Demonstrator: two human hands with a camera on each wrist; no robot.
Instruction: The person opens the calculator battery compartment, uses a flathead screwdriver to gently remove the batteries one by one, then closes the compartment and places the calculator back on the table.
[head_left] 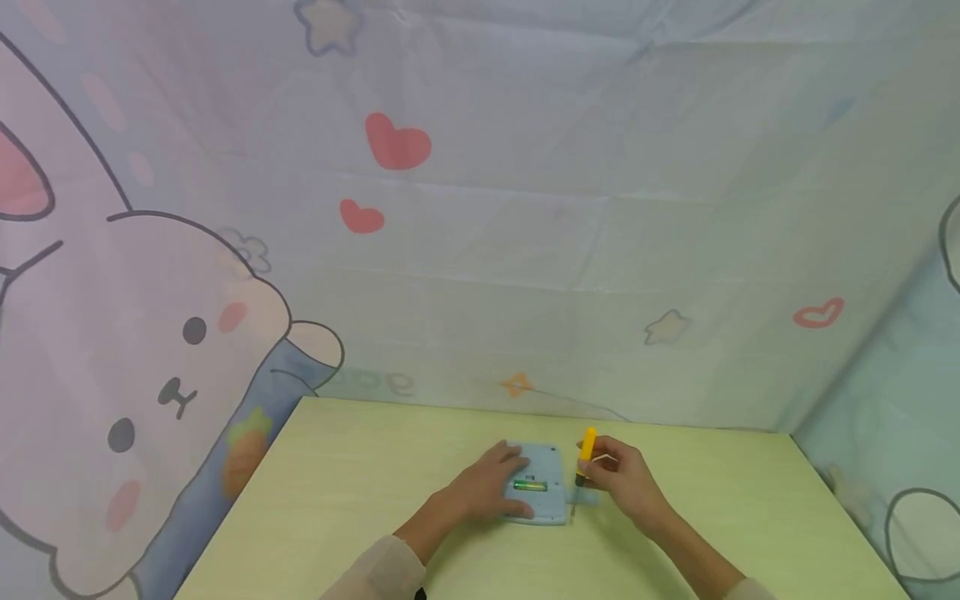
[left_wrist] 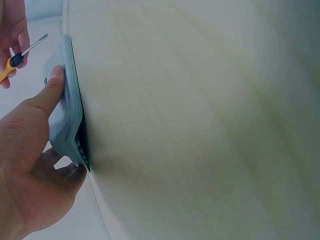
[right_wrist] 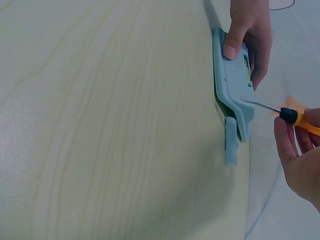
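The flat, rectangular plastic device [head_left: 553,505] is pale blue, matched by the small oblong plastic piece [right_wrist: 230,145]. The slim cylindrical battery [head_left: 530,486] is green and yellowish. The slender screwdriver [head_left: 587,448] pairs a bright yellow handle with a black collar and silvery metal shaft. Pale yellow-green wood grain streaks the desk [head_left: 360,467]. The pale cloth backdrop [head_left: 510,283] carries coral-red hearts [head_left: 398,143] and a dark-outlined, pink-cheeked rabbit [head_left: 90,367].

Battery [head_left: 530,486] in device [head_left: 542,463] on table [head_left: 360,467], screwdriver [head_left: 587,452] at right
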